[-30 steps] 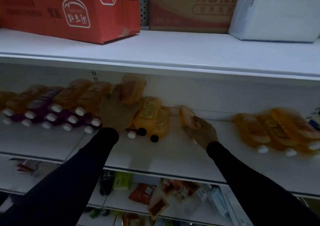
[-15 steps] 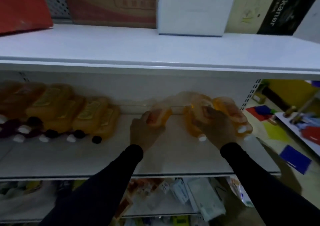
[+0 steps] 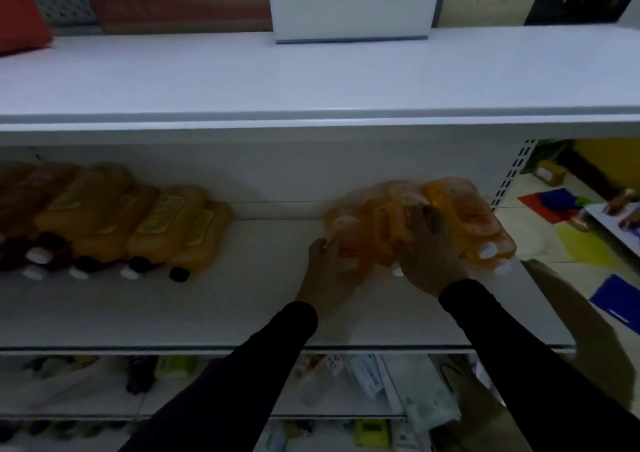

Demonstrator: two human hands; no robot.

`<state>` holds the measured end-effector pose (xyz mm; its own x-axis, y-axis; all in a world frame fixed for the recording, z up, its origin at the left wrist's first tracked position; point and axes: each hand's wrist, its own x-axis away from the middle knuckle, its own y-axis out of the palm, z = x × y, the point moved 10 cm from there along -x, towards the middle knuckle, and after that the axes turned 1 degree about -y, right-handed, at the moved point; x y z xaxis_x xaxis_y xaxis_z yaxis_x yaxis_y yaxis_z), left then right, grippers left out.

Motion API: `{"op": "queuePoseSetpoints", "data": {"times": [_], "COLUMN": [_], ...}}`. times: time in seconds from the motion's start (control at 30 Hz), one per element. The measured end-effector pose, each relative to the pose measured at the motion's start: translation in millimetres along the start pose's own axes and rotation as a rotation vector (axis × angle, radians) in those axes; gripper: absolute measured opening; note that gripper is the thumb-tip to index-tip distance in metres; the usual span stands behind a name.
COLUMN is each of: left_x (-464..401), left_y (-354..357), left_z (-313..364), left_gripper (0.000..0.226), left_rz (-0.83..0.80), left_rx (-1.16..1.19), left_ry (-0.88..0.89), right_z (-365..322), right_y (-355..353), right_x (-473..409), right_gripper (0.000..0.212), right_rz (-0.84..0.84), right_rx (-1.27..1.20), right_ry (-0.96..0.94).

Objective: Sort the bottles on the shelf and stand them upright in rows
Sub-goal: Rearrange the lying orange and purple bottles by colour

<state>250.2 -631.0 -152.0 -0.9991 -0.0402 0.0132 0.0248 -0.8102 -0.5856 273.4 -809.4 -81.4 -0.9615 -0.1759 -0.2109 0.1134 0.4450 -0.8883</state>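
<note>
Left hand (image 3: 329,271) grips an orange bottle (image 3: 346,240); right hand (image 3: 427,254) lies over the neighbouring bottles (image 3: 464,216) on the shelf (image 3: 207,313), its grasp indiscernible

Your right hand (image 3: 427,254) covers the middle of the smeared orange bottles (image 3: 460,216), so you cannot count them. Under your left hand (image 3: 329,271), the held bottle (image 3: 343,233) is a blur. Far to its left, the bottle row (image 3: 114,219) runs off the picture's edge.

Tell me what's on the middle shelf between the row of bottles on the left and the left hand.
Nothing: the head view shows only bare white shelf between the left row of bottles and the left hand.
</note>
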Motion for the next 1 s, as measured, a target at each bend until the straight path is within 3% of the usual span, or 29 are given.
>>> {"op": "queuePoseSetpoints", "data": {"times": [0.1,0.33,0.47,0.53,0.63,0.73,0.83,1.0], "left_x": [-6.7,-19.4,-0.3,11.4,33.5,51.1,52.0,34.1], "left_y": [-4.1,-11.2,-34.7,-65.0,-135.5,-203.3,-252.4,-286.3], "left_z": [5.9,17.7,22.4,15.8,-7.0,-29.7,-59.1,-111.1], "left_gripper": [0.063,0.072,0.058,0.048,0.043,0.038,0.048,0.082], "left_rz": [0.052,-0.051,-0.040,0.040,0.265,0.410,0.421,0.283], "left_rx": [0.002,-0.157,-0.216,-0.281,-0.318,-0.462,-0.660,-0.811], "left_ry": [-0.004,-0.033,0.020,0.056,0.017,-0.033,-0.101,-0.175], "right_z": [3.8,10.4,-19.8,-47.2,-91.3,-144.6,-185.0,-227.1], "right_y": [4.0,10.1,-4.9,0.8,34.0,66.0,103.5,140.0], "right_x": [-14.0,-24.5,-18.4,-16.4,-14.1,-2.9,8.0,3.1], "right_gripper": [0.068,0.071,0.056,0.051,0.047,0.052,0.056,0.058], "right_rz": [-0.055,-0.133,0.019,0.020,-0.132,-0.181,-0.317,-0.353], "right_rx": [0.074,0.148,0.053,0.043,-0.057,-0.108,-0.174,-0.199], "right_ry": [-0.008,0.000,-0.088,-0.179,-0.208,-0.297,-0.316,-0.237]}}
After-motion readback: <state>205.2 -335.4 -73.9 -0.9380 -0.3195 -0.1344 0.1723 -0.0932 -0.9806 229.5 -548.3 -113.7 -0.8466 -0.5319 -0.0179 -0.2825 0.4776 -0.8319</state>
